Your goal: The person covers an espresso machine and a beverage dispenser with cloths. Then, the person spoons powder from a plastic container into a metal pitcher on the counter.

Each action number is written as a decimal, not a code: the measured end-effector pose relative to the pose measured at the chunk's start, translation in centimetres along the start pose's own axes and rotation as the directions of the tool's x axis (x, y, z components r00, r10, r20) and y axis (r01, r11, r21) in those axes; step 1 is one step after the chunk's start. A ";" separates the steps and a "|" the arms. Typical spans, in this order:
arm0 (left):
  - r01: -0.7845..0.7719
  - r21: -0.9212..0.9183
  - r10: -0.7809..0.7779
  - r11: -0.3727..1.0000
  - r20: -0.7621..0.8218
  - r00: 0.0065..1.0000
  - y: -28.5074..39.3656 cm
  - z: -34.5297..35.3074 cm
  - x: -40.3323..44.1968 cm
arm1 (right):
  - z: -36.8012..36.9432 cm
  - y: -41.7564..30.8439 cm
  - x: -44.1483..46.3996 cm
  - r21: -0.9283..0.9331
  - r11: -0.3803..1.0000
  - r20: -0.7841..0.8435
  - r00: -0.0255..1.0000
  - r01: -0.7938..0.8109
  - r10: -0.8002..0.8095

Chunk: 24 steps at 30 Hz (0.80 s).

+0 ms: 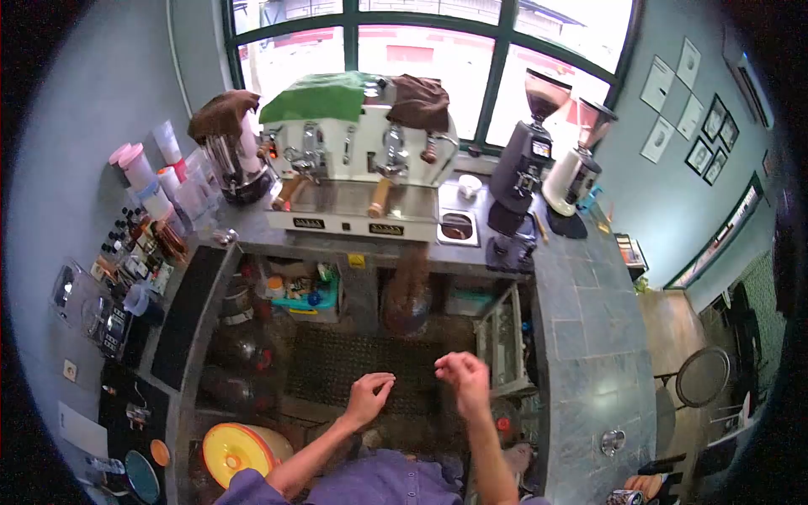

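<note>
My left hand (369,399) is held in mid-air over the floor in front of me. Its fingers are bent together with the thumb close to them, and nothing shows in it. To its right, my right hand (465,380) is raised a little higher with its fingers curled inward, also with nothing visible in it. The two hands are apart and touch nothing. Beneath them lies a dark rubber floor mat (337,366). Beyond them, on the far counter, stands a white espresso machine (349,164) with wooden-handled portafilters, partly covered by a green cloth (313,98) and a brown cloth (418,103).
A black grinder (523,164) and a white grinder (572,179) stand right of the machine. Stacked cups (145,181) and bottles line the left counter. A tiled counter (593,362) runs along my right. Near my left arm is a yellow round-topped bin (231,450).
</note>
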<state>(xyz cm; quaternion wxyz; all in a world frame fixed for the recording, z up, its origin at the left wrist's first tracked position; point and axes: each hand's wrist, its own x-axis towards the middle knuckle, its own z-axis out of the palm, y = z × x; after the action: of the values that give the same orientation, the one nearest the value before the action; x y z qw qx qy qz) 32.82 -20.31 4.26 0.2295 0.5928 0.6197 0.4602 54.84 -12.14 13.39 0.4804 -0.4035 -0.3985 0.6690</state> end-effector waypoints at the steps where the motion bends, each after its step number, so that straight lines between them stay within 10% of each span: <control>1: -0.006 0.007 0.006 1.000 -0.009 1.000 -0.5 -1.9 1.5 | 1.9 -1.9 2.6 -0.055 0.992 0.031 0.993 0.112 -0.111; 8: 0.030 -0.163 -0.031 0.986 -0.005 1.000 0.5 -8.7 9.1 | 12.8 -15.2 21.4 -0.497 0.641 0.213 0.799 0.584 -0.562; 13: 0.005 -0.287 -0.005 0.958 0.000 1.000 1.3 -12.7 16.6 | 16.2 -22.4 39.3 -0.714 0.096 0.451 0.561 0.694 -0.694; 19: -0.186 -0.148 0.186 0.971 -0.015 0.982 3.1 -20.4 29.6 | 20.2 -26.3 52.6 -0.955 -0.080 0.286 0.822 0.284 -0.493; 24: -0.385 -0.082 0.394 0.919 0.188 0.900 6.4 -25.9 39.3 | 20.9 -27.0 57.5 -0.929 -0.052 0.345 0.808 0.367 -0.477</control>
<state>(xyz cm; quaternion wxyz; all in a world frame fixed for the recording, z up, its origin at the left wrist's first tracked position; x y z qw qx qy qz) 7.15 8.36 32.17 0.2069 0.7429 0.4525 0.4478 32.02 46.21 36.69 0.2873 -0.4988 -0.8170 0.0336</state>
